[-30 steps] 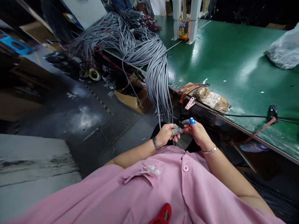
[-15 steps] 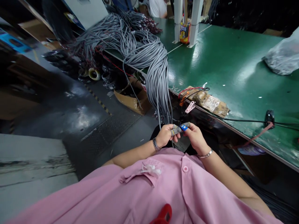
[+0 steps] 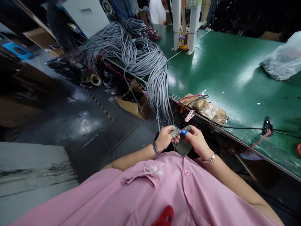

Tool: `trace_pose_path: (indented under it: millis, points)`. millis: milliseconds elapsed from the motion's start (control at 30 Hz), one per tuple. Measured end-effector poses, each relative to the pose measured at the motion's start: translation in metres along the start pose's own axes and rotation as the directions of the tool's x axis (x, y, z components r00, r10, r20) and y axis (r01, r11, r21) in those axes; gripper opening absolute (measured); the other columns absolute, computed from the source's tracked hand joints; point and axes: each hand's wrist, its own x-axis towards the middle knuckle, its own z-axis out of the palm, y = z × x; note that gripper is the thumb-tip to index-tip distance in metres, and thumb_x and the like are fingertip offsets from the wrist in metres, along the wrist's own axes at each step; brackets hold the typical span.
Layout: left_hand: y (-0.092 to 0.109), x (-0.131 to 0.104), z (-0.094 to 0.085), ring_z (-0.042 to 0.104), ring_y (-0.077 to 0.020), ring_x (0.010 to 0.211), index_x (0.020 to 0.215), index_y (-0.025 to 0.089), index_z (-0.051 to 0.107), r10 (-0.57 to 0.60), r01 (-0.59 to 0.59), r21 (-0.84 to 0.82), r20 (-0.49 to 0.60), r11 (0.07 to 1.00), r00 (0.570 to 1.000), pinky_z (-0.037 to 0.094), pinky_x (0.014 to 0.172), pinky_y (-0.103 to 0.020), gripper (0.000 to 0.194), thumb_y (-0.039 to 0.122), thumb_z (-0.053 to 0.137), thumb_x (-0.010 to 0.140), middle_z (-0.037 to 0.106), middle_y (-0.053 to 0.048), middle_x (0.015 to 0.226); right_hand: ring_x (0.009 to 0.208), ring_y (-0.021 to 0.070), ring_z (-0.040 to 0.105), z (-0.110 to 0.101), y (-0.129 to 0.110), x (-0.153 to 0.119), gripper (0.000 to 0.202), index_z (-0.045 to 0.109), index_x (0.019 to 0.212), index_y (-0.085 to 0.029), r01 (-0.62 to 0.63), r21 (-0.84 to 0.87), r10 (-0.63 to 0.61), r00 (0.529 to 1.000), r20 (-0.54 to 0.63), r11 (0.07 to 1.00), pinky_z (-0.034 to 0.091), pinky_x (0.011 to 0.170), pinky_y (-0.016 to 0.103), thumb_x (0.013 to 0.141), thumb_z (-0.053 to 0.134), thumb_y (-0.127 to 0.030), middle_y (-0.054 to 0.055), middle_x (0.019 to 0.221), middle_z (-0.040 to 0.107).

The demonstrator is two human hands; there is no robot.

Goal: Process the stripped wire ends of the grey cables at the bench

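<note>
Close to my body, just off the table's front edge, my left hand (image 3: 166,138) and my right hand (image 3: 195,138) meet with fingers pinched. Grey coverings wrap some fingertips, and a blue band is on my right thumb. What the fingers grip is too small to make out; thin dark wire ends show beside them. A thick bundle of grey cables (image 3: 158,75) hangs over the table edge, its lower end just behind my left hand. A pink clip (image 3: 189,115) sits at the edge above my hands.
The green table (image 3: 225,69) runs to the right. On it lie a taped cardboard piece (image 3: 211,111), black cables and a clear plastic bag (image 3: 282,59). White posts (image 3: 193,37) rise at the back. An open carton (image 3: 134,105) stands on the floor; a person (image 3: 158,12) is beyond.
The view has shifted slightly, so the table appears a little lower. My hands stay together, with small changes in the fingers.
</note>
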Motion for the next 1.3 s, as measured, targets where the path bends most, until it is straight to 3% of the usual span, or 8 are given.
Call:
trace_pose_path:
  millis: [200,333,467,600,767,1033,1200,1300]
  points:
    - [0.004,0.002,0.002,0.059,-0.0095,0.044,0.075,0.013,0.061,0.005,-0.016,-0.148,-0.069,0.989,0.998,0.034,0.037,-0.017,0.025,0.036,0.070,0.073,0.066,-0.003,0.064,0.056,0.0091,0.045,0.004,0.003,-0.004,0.023,0.064,0.075,-0.018,-0.026,0.118,0.020,0.999,0.049,0.993,0.039,0.053,0.024,0.070,0.074,-0.039,-0.003,0.063,0.056]
    - [0.009,0.001,0.001,0.056,-0.0086,0.040,0.074,0.013,0.059,-0.027,0.012,-0.246,-0.057,0.969,0.998,0.028,0.034,-0.016,0.021,0.032,0.069,0.072,0.063,-0.001,0.060,0.056,0.0088,0.044,0.004,0.007,-0.006,0.023,0.064,0.072,-0.018,-0.022,0.109,0.012,0.995,0.095,0.994,0.037,0.053,0.023,0.070,0.074,-0.038,-0.003,0.061,0.053]
    - [0.011,-0.004,0.001,0.054,-0.0080,0.038,0.072,0.013,0.058,-0.028,0.011,-0.224,-0.073,0.975,0.997,0.025,0.033,-0.017,0.023,0.032,0.069,0.072,0.061,0.000,0.058,0.059,0.0090,0.046,0.002,0.008,-0.006,0.024,0.066,0.080,-0.020,-0.049,0.090,0.038,0.992,0.121,0.995,0.041,0.056,0.024,0.074,0.071,-0.042,-0.003,0.068,0.054]
    - [0.010,-0.010,0.001,0.054,-0.0083,0.038,0.071,0.014,0.056,-0.011,-0.005,-0.176,-0.091,0.984,0.996,0.026,0.034,-0.017,0.027,0.037,0.070,0.073,0.061,0.000,0.058,0.063,0.0100,0.049,0.004,0.004,-0.006,0.029,0.065,0.091,-0.021,-0.060,0.104,0.052,0.996,0.077,0.993,0.044,0.060,0.025,0.077,0.068,-0.046,-0.002,0.073,0.056]
    - [0.006,-0.014,0.003,0.055,-0.0082,0.040,0.072,0.014,0.056,-0.002,-0.009,-0.149,-0.070,0.989,0.998,0.026,0.034,-0.017,0.025,0.035,0.068,0.075,0.062,0.000,0.059,0.069,0.0120,0.054,0.010,-0.001,-0.008,0.023,0.066,0.083,-0.020,-0.002,0.092,0.003,1.000,-0.014,0.996,0.043,0.060,0.025,0.072,0.073,-0.039,0.001,0.083,0.064]
    - [0.005,-0.016,0.003,0.053,-0.0073,0.038,0.072,0.014,0.056,0.005,-0.022,-0.196,-0.086,0.980,0.996,0.026,0.033,-0.017,0.023,0.034,0.067,0.075,0.061,0.000,0.058,0.055,0.0084,0.041,0.011,0.006,-0.018,0.017,0.062,0.070,-0.019,-0.044,0.180,0.043,0.999,0.010,0.983,0.039,0.055,0.024,0.070,0.073,-0.032,-0.005,0.057,0.049]
    - [0.005,-0.019,0.004,0.053,-0.0075,0.038,0.072,0.015,0.054,0.004,-0.017,-0.174,-0.074,0.985,0.997,0.025,0.034,-0.017,0.024,0.035,0.066,0.076,0.061,0.001,0.057,0.061,0.0092,0.047,0.013,0.000,-0.017,0.028,0.064,0.088,-0.021,-0.069,0.189,0.071,0.997,-0.006,0.980,0.042,0.057,0.023,0.071,0.073,-0.041,-0.003,0.071,0.058]
    - [0.005,-0.021,0.006,0.053,-0.0073,0.038,0.072,0.015,0.053,-0.005,-0.005,-0.165,-0.063,0.986,0.998,0.025,0.034,-0.017,0.026,0.037,0.067,0.076,0.061,0.001,0.057,0.066,0.0109,0.053,0.015,-0.003,-0.015,0.028,0.064,0.084,-0.021,-0.065,0.168,0.067,0.998,-0.003,0.984,0.043,0.059,0.024,0.070,0.075,-0.042,-0.001,0.078,0.063]
